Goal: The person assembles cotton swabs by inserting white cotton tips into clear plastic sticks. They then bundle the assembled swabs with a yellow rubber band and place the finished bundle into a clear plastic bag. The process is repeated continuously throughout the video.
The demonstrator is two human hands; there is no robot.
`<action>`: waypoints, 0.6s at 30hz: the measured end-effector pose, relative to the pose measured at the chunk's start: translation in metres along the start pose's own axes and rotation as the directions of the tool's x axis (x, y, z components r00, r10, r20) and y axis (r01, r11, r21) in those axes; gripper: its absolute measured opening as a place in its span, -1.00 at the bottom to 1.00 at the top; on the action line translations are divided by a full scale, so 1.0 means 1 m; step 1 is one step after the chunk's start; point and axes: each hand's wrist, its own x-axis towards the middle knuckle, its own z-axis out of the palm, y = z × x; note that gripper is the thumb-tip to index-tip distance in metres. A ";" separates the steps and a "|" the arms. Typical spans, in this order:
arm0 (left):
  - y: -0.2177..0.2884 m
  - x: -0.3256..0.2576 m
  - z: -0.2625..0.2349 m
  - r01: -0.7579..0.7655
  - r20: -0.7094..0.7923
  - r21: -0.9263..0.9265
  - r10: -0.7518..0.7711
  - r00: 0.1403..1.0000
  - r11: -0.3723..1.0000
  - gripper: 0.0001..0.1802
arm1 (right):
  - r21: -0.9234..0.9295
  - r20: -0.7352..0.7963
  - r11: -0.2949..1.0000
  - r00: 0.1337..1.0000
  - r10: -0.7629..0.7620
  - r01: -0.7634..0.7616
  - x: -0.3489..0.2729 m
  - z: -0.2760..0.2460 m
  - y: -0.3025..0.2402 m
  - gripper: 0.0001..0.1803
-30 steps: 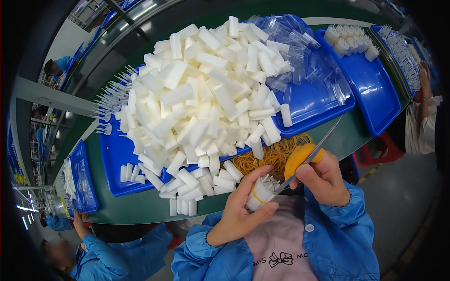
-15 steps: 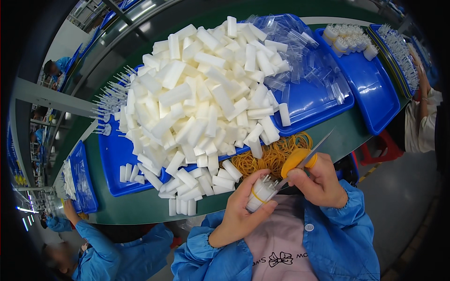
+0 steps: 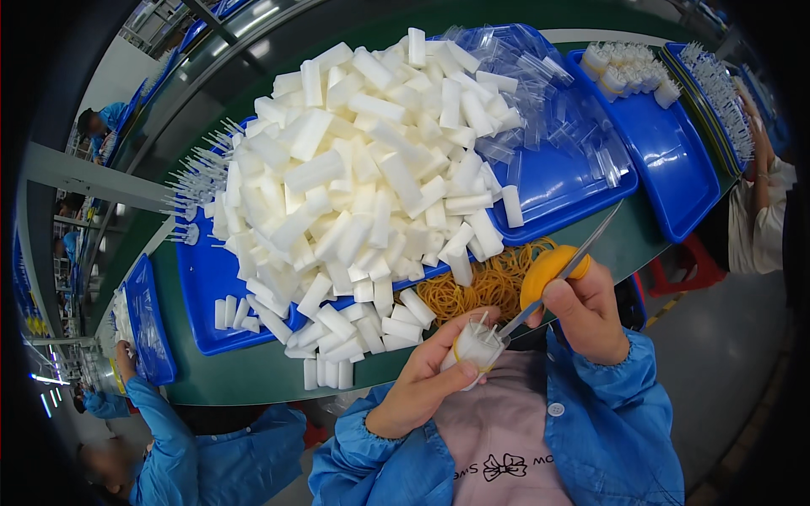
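Observation:
My left hand (image 3: 422, 384) is closed round a small white bundle (image 3: 471, 347) with thin white prongs sticking up from its top and a yellow rubber band round it. My right hand (image 3: 586, 308) grips a slim metal tool (image 3: 580, 253), pointed at its far upper end; whether it is tweezers or a blade I cannot tell. The tool's lower end meets the bundle's top edge. An orange-yellow cover (image 3: 544, 271) sits over a finger of that hand. Just beyond both hands lies a heap of yellow-brown rubber bands (image 3: 468, 291).
A tall pile of white foam blocks (image 3: 354, 185) overflows a blue tray (image 3: 198, 304). Clear plastic sleeves (image 3: 540, 110) lie in another tray. At the right, a tray (image 3: 675, 169) carries banded white bundles (image 3: 624, 72). Co-workers sit at the left and right.
My right hand has shifted slightly right, its tool still against the bundle. The bundle in my left hand has tilted, showing more of its pronged top.

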 end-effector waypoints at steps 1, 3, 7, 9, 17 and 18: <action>0.001 0.000 0.000 0.009 0.013 -0.006 -0.008 1.000 1.000 -0.23 | -0.010 0.007 1.000 1.000 0.010 -0.010 0.000 0.000 0.000 -0.78; 0.000 0.000 0.001 -0.007 0.007 -0.019 0.007 1.000 1.000 -0.23 | 0.007 0.046 0.999 0.998 0.036 -0.037 0.000 0.000 -0.001 -0.78; -0.002 -0.001 -0.005 -0.021 0.086 -0.067 0.027 0.996 0.998 -0.37 | 0.049 0.077 0.996 0.995 0.071 -0.075 0.001 0.004 -0.003 -0.79; -0.001 0.000 -0.001 -0.023 0.016 0.006 0.023 1.000 1.000 -0.30 | 0.060 0.066 0.993 0.993 0.096 -0.100 0.001 0.005 -0.003 -0.80; -0.011 0.001 -0.006 0.076 0.035 -0.069 -0.074 0.997 0.995 -0.31 | -0.327 0.158 0.940 0.986 -0.045 0.095 -0.001 0.002 -0.008 -0.83; -0.015 0.005 -0.014 0.112 0.111 -0.190 -0.092 0.990 0.975 -0.32 | -0.307 0.156 0.945 0.985 -0.069 0.115 -0.001 0.002 -0.006 -0.82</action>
